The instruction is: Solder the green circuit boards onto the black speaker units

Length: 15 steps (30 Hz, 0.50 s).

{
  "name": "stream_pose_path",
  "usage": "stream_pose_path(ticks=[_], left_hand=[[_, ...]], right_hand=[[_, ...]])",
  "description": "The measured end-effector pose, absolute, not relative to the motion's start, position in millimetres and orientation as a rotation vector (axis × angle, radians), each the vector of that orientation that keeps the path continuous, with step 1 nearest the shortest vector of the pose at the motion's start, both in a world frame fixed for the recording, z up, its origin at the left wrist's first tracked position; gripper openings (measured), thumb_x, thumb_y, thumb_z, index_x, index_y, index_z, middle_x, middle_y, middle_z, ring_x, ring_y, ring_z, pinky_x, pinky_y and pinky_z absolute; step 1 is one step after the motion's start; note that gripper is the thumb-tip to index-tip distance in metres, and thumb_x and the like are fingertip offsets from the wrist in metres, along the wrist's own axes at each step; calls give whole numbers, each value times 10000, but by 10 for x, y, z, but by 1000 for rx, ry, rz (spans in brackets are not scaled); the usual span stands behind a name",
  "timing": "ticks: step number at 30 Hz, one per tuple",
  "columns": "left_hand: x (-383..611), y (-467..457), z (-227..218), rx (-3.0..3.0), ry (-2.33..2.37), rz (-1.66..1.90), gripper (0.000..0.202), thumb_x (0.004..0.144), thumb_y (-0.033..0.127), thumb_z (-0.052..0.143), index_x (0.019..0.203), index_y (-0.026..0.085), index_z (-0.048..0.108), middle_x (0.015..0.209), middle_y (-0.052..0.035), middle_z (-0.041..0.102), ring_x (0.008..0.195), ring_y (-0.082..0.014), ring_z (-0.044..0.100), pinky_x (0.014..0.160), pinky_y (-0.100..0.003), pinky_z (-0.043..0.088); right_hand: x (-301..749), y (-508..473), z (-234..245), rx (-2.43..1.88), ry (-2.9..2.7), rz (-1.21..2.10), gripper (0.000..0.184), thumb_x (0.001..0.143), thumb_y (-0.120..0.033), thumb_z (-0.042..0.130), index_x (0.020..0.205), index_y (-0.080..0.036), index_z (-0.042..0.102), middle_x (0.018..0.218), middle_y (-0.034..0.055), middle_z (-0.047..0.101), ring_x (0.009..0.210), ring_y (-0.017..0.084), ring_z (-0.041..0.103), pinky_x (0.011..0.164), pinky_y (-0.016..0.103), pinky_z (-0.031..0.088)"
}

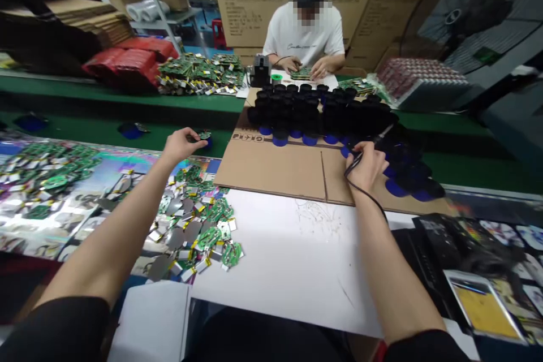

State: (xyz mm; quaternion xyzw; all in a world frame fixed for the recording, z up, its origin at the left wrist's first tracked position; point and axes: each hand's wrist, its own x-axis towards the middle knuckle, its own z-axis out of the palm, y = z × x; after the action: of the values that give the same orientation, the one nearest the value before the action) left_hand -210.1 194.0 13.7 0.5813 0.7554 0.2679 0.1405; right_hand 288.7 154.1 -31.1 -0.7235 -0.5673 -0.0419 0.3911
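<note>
My left hand [183, 146] reaches over the green surface. Its fingers pinch the edge of a small round blue housing [207, 142] with a green circuit board on top; part of the housing is hidden behind the fingers. In my right hand [368, 165] is a soldering iron [384, 134], held like a pen, tip pointing up and right, its black cable running down along my forearm. Just beyond that hand, black round parts with blue bases [309, 116] stand packed on a cardboard sheet [275, 167]. Circuit boards with silver battery cells [203, 226] lie piled below my left hand.
Two more blue housings [132, 130] sit on the green belt [169, 119] at left. A white sheet [288, 260] covers the table before me. Across from me, a person [303, 34] handles boards beside a board pile [203, 73]. A yellow-filled tray [483, 305] lies at right.
</note>
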Motion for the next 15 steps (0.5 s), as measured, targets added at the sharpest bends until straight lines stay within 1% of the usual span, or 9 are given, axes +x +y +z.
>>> stream_pose_path(ticks=[2, 3, 5, 6, 7, 8, 10, 12, 15], left_hand=[[-2161, 2007, 37, 1661, 2216, 721, 305, 682, 432, 826, 741, 206, 629, 832, -74, 752, 968, -315, 719, 876, -360, 550], [-2182, 2004, 2, 1667, 2219, 709, 291, 701, 433, 807, 774, 203, 645, 877, -84, 765, 985, -315, 721, 868, -355, 551], [-2226, 1930, -37, 1712, 2213, 713, 300, 769, 438, 736, 925, 186, 683, 1061, -111, 776, 1059, -305, 715, 902, -354, 554], [-2254, 1861, -44, 1749, 2203, 718, 334, 806, 441, 692, 1010, 176, 691, 1163, -126, 759, 1101, -300, 705, 936, -360, 553], [-2288, 1775, -47, 1792, 2184, 712, 370, 836, 447, 652, 1078, 170, 694, 1234, -138, 736, 1129, -297, 696, 970, -369, 549], [-2326, 1677, -49, 1838, 2156, 691, 400, 858, 460, 620, 1121, 169, 699, 1265, -142, 721, 1139, -297, 691, 999, -381, 544], [-2403, 1472, -56, 1923, 2076, 603, 441, 856, 508, 613, 1126, 179, 728, 1223, -137, 727, 1126, -315, 689, 1040, -412, 534], [-2464, 1299, -70, 1979, 1996, 501, 486, 796, 570, 660, 1094, 198, 758, 1149, -130, 741, 1127, -348, 681, 1067, -453, 525], [-2499, 1155, -75, 2031, 1935, 442, 539, 709, 627, 702, 1051, 215, 764, 1178, -140, 727, 1215, -392, 632, 1125, -508, 483]], right_hand=[[2864, 1453, -297, -1792, -1449, -95, 228, 809, -209, 599, 1036, -231, 600, 1039, 91, 710, 1058, 318, 562, 1007, 532, 393], [2837, 1370, -285, -1771, -1443, -97, 204, 819, -221, 607, 1023, -228, 606, 1022, 89, 708, 1044, 315, 572, 1002, 533, 408], [2754, 1110, -263, -1627, -1475, -99, 143, 869, -256, 623, 1008, -222, 626, 995, 90, 695, 1019, 308, 603, 981, 517, 455], [2700, 935, -259, -1544, -1500, -89, 124, 902, -281, 635, 1012, -222, 635, 987, 87, 691, 1011, 303, 621, 972, 508, 477], [2640, 734, -263, -1478, -1534, -33, 128, 934, -297, 651, 1040, -227, 644, 1002, 83, 691, 1020, 297, 644, 969, 494, 499], [2578, 516, -275, -1414, -1563, 43, 144, 949, -292, 674, 1078, -235, 646, 1027, 78, 695, 1012, 282, 670, 961, 477, 522], [2456, 65, -328, -1266, -1686, 229, 202, 953, -226, 707, 1134, -257, 623, 1094, 72, 712, 1046, 266, 709, 967, 454, 553], [2349, -344, -409, -1138, -1815, 323, 224, 943, -127, 699, 1099, -263, 614, 1063, 52, 722, 1017, 244, 730, 974, 436, 575], [2229, -772, -535, -1039, -1954, 447, 277, 945, -35, 634, 1123, -246, 624, 1063, 66, 727, 1022, 236, 735, 885, 379, 628]])
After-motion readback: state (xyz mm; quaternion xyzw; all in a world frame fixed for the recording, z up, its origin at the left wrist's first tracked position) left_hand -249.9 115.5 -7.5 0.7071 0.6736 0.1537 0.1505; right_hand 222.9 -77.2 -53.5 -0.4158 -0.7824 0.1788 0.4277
